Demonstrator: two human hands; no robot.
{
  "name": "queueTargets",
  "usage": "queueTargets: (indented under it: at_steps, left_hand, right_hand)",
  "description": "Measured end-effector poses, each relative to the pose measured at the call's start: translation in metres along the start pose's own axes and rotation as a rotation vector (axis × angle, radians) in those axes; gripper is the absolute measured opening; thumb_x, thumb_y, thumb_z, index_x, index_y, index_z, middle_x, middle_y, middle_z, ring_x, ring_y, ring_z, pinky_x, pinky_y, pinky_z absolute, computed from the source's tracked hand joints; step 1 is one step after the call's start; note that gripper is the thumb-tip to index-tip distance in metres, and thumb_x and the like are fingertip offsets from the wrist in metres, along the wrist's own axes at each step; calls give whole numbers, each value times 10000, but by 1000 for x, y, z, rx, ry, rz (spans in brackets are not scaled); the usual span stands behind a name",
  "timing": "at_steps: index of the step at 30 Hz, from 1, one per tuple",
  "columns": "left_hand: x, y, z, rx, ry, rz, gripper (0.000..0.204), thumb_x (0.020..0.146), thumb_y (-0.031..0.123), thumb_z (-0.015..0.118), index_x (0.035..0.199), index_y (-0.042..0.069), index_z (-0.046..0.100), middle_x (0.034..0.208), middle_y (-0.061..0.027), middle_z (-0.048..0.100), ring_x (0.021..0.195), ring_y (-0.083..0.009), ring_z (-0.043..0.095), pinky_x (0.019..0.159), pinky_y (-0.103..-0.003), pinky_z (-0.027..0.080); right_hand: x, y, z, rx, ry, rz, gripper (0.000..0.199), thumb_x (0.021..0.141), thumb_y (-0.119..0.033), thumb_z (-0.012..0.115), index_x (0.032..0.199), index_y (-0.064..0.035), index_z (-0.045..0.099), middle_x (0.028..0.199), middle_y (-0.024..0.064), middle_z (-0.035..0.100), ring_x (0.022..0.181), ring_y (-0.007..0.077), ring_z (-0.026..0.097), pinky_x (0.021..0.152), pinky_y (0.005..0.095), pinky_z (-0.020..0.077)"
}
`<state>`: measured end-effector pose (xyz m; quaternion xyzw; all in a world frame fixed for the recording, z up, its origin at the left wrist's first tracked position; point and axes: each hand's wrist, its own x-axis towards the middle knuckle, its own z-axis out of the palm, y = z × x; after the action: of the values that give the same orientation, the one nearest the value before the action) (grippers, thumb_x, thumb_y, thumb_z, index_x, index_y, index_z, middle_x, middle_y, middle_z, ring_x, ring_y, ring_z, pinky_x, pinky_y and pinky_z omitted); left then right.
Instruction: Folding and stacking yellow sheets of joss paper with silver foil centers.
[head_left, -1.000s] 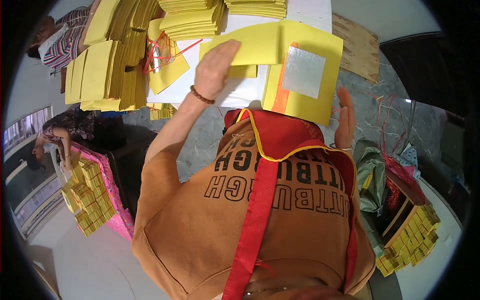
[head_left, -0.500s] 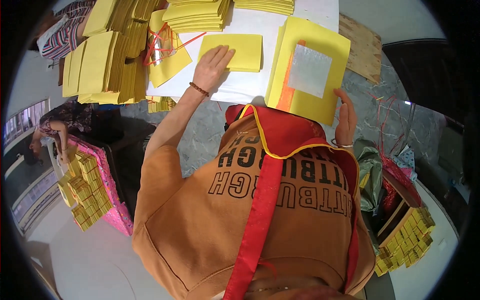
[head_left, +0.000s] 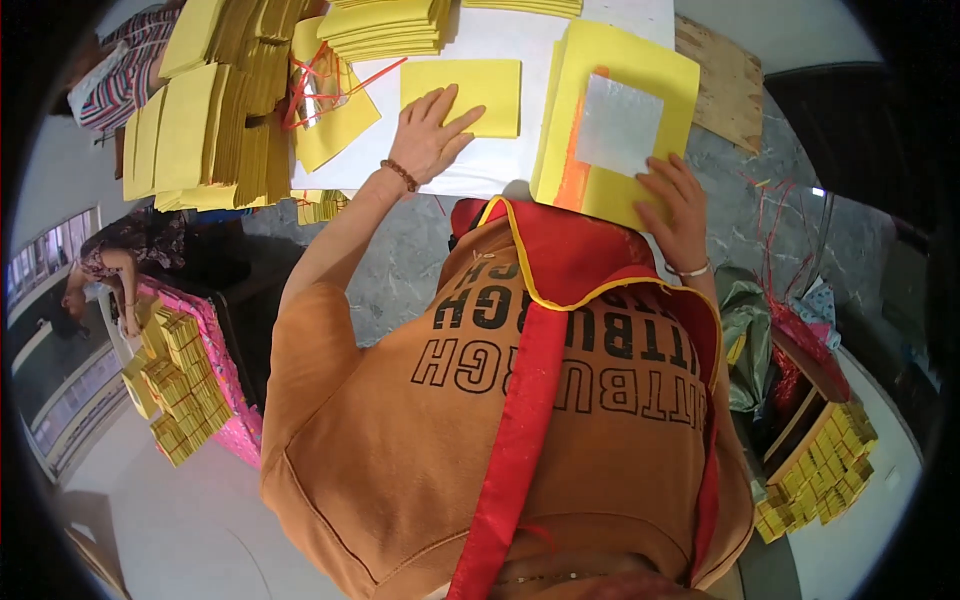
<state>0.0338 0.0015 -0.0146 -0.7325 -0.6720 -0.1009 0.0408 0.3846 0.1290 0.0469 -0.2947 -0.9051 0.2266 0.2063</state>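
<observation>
A folded yellow paper piece [head_left: 490, 95] lies on the white table. My left hand [head_left: 432, 140] rests on its near left part with the fingers spread. To the right is a stack of larger yellow sheets [head_left: 670, 80]. Its top sheet carries a silver foil square [head_left: 620, 125] and an orange strip [head_left: 572, 165] along the foil's left side. My right hand [head_left: 682, 210] lies on the stack's near right edge, fingers stretched and apart, close to the foil's lower corner.
Tall stacks of folded yellow paper [head_left: 185, 130] stand at the left, with more [head_left: 385, 35] at the back. Red ties [head_left: 325, 85] lie on a yellow sheet. A co-worker [head_left: 125, 245] handles yellow bundles [head_left: 180, 375] at the far left. More bundles [head_left: 825, 470] sit at right.
My right hand has moved from beside the sheet stack onto its near right edge. My left hand has spread its fingers and shifted slightly nearer on the folded paper.
</observation>
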Motion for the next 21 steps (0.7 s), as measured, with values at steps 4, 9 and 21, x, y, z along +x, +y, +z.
queueTargets:
  at_steps: [4,9,21]
  left_hand:
    - [16,9,-20,-44,23,6,312,856,296,519,1149,214,586,1246,-107,480,1131,-288,418,929,-417,306]
    - [47,68,-59,-431,154,348,289,808,235,587,1056,91,613,1031,-86,596,985,-217,532,826,-344,399]
    - [68,83,-69,-830,-233,295,149,827,141,581,873,9,631,774,-115,583,729,-260,558,654,-334,456]
  right_hand:
    - [0,6,3,69,7,-20,281,735,-215,659,999,-125,630,1181,39,541,1191,289,424,953,401,339]
    - [-1,8,6,81,12,-2,278,733,-217,661,994,-126,632,1164,41,550,1189,294,428,944,403,355]
    - [-5,16,1,562,-6,152,328,908,-285,422,1049,-57,611,1203,107,538,1256,314,350,1031,402,264]
